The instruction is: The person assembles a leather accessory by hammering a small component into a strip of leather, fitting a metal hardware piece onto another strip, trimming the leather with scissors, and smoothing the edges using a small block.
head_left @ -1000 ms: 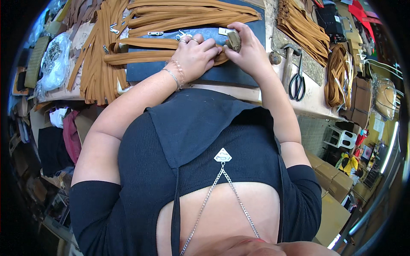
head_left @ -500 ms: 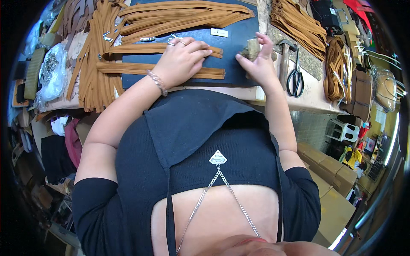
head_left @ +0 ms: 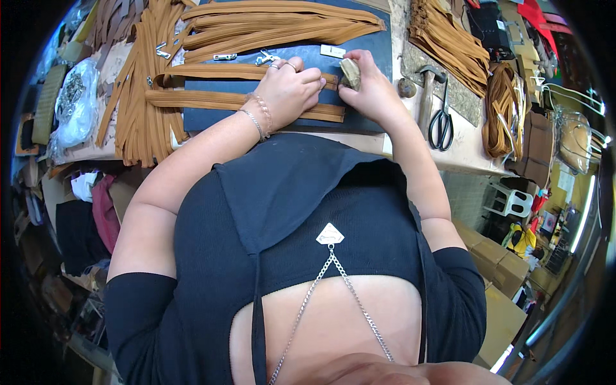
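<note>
Over the brown zippers on the dark blue board, my left hand [head_left: 290, 88] is closed, its curled fingers down on the end of the upper zipper strip [head_left: 218, 71]. What lies beneath the fingertips is hidden. A lower zipper strip [head_left: 199, 99] passes beneath the same hand and wrist. My right hand [head_left: 372, 90] grips a rough yellowish-brown block [head_left: 350, 74] between thumb and fingers, right beside the zipper ends. Metal zipper sliders [head_left: 224, 57] lie on the board above the upper strip. A small pale rectangular piece [head_left: 332, 51] sits beyond the block.
Further bundles of brown zippers lie at the back [head_left: 282, 22], left [head_left: 144, 109] and right [head_left: 449, 45]. A hammer [head_left: 426, 96], black-handled scissors [head_left: 441, 128] and a small round dark object [head_left: 407, 88] are right of my right hand. A clear plastic bag [head_left: 80, 102] stands far left.
My right hand has moved left with the block, up to the zipper ends. My left hand has shifted slightly right and its fingers have curled in more.
</note>
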